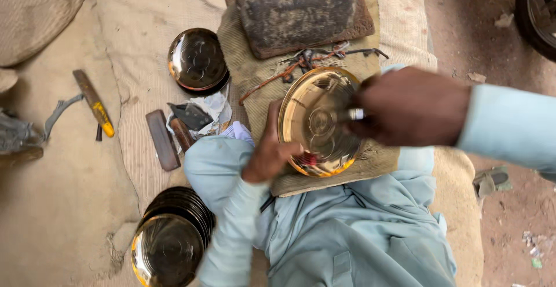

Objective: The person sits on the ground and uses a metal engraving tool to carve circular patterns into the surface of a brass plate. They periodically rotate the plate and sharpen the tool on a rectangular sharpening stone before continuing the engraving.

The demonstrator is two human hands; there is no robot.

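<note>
i see my left hand point(271, 155) gripping the near-left rim of a shiny brass plate point(319, 122), which rests on a folded burlap pad point(324, 174) over my lap. my right hand point(412, 107) is closed around a small metal tool point(351, 114) touching the plate's centre. a stack of plates point(172, 238) sits at the mat's near-left corner

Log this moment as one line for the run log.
left hand: steadies brass plate on padded cloth | right hand: presses metal tool to plate | plate stack: beside left knee
</note>
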